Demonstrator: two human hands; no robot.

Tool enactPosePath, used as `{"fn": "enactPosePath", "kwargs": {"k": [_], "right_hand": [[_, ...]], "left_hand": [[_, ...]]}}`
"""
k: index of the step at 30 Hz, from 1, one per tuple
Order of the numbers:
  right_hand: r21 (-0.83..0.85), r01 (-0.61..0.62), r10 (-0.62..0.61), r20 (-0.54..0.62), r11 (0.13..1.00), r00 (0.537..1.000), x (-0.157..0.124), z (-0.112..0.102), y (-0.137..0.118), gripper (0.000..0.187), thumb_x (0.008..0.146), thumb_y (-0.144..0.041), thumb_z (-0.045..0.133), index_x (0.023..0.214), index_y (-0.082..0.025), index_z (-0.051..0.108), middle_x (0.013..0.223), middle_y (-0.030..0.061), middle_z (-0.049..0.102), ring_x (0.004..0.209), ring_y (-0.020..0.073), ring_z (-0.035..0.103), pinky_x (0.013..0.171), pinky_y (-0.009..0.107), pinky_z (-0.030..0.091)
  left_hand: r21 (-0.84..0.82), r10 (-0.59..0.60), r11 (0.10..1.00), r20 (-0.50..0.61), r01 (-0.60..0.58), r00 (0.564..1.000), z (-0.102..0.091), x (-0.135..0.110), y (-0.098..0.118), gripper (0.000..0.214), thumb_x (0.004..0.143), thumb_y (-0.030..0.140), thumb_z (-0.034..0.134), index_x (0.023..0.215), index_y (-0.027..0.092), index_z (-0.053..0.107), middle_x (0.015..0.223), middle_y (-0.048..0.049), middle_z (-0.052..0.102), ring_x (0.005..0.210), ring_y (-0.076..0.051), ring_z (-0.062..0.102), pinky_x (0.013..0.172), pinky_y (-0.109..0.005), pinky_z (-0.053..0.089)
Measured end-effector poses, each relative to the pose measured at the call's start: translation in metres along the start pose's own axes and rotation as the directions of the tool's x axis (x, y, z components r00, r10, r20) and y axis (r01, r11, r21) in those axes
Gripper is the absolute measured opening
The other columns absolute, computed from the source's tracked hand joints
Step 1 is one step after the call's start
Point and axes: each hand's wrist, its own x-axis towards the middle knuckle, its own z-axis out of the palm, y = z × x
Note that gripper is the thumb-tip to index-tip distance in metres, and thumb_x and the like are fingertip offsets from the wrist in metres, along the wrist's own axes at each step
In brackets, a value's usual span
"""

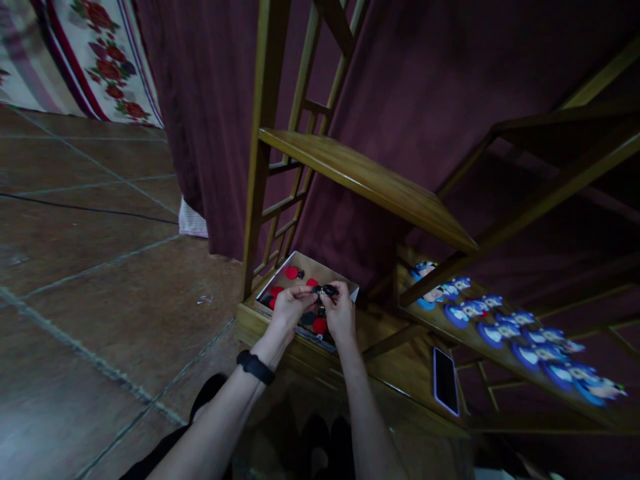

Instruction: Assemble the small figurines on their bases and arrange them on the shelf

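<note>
My left hand (291, 308) and my right hand (341, 313) meet over an open cardboard box (333, 272). Between their fingertips is a small black item (326, 290) with a glint of metal; its exact kind is too small to make out. Both hands pinch it, the left at one end and the right at the other. Inside the box lie several red discs, one red disc (291, 273) with a dark metal part beside it, another red disc (319, 325) near the front. Some dark round pieces (307, 319) lie among them, partly hidden by my hands.
The box sits on the low board of a wooden shelf unit (257, 167). A wooden shelf (370, 177) juts out above it. To the right lie a phone (445, 381) and several blue-and-white cartoon figures (500, 331). A dark cable (95, 209) crosses the tiled floor.
</note>
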Motion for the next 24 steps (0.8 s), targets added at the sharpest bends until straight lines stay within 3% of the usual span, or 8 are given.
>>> {"fn": "enactPosePath", "kwargs": {"k": [5,11,18,24], "right_hand": [[0.17,-0.102,0.085,0.103,0.98,0.991,0.005,0.005,0.013,0.026,0.068,-0.027,0.06,0.093,-0.022,0.055,0.082,-0.0011,0.064,0.073,0.015,0.061,0.067,0.027,0.048],[0.437,-0.358,0.277,0.239,0.825,0.931,0.008,0.002,0.011,0.042,0.057,-0.032,0.07,0.094,-0.019,0.053,0.083,-0.0004,0.065,0.066,0.0129,0.059,0.055,0.023,0.049],[0.431,-0.399,0.319,0.248,0.809,0.915,0.01,0.002,0.015,0.038,0.053,-0.032,0.072,0.085,-0.018,0.056,0.075,-0.0017,0.065,0.062,0.0118,0.058,0.048,0.02,0.047],[0.457,-0.407,0.331,0.24,0.791,0.912,0.007,0.007,0.019,0.036,0.052,-0.031,0.073,0.081,-0.018,0.056,0.073,-0.0013,0.065,0.061,0.0127,0.059,0.05,0.022,0.049]], "left_hand": [[0.044,-0.015,0.999,-0.081,0.019,0.997,-0.002,0.006,-0.002,0.028,0.048,0.02,0.079,0.069,0.011,0.062,0.059,-0.0018,0.064,0.053,-0.011,0.059,0.055,-0.024,0.05],[0.061,-0.061,0.996,-0.061,0.065,0.996,-0.004,0.007,-0.003,0.021,0.052,0.017,0.077,0.066,0.011,0.063,0.059,-0.0011,0.063,0.052,-0.011,0.058,0.055,-0.025,0.052],[0.008,-0.168,0.986,-0.042,0.168,0.985,-0.006,0.007,-0.005,0.016,0.054,0.012,0.076,0.066,0.01,0.065,0.054,-0.0004,0.06,0.051,-0.009,0.056,0.056,-0.025,0.053],[0.07,-0.05,0.996,-0.062,0.054,0.997,-0.007,0.005,-0.009,0.018,0.054,0.015,0.075,0.07,0.01,0.067,0.062,-0.0036,0.066,0.052,-0.009,0.058,0.052,-0.021,0.049]]}}
